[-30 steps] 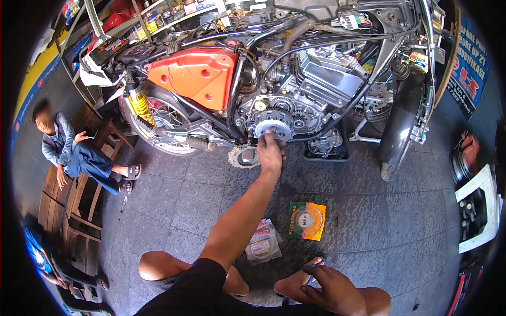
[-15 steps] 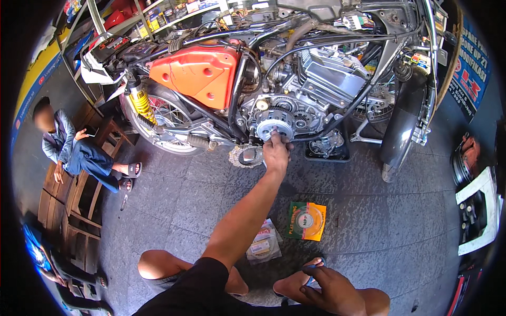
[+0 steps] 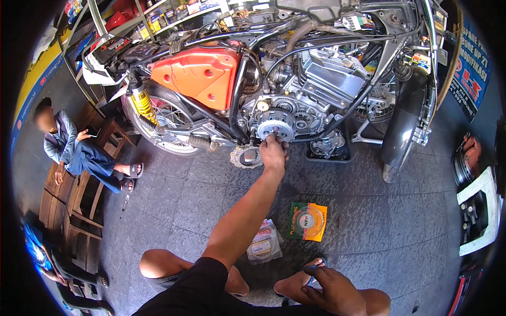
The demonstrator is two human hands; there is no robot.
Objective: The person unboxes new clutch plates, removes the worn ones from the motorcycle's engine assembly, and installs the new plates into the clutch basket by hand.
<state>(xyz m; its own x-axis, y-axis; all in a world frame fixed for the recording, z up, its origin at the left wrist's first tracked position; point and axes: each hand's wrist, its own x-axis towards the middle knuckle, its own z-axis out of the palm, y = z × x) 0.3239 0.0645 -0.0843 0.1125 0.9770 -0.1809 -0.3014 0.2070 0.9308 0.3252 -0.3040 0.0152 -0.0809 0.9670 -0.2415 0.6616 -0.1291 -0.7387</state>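
My left hand (image 3: 275, 155) reaches to the round silver clutch assembly (image 3: 275, 122) on the exposed engine, its fingertips closed around a small spring-like part (image 3: 275, 130) at the hub; the exact grip is partly hidden. A toothed clutch plate (image 3: 241, 157) lies just left of it, below the engine. My right hand (image 3: 332, 288) rests low over my right knee, thumb and index finger apart, holding nothing visible. Between my arm and that hand, a clear plastic packet (image 3: 261, 247) and a green-and-orange package (image 3: 317, 225) lie on the floor.
The stripped motorcycle spans the view, with red tank (image 3: 195, 79) and front wheel (image 3: 398, 126). A black tray (image 3: 342, 157) holds an engine cover (image 3: 326, 143). A seated person with a phone (image 3: 74, 152) is on a wooden bench at left; another person (image 3: 58, 268) sits below. A white frame (image 3: 477, 237) stands right.
My left hand shifted slightly right and then a little back left at the clutch hub, still gripping there. My right hand and the other objects look the same.
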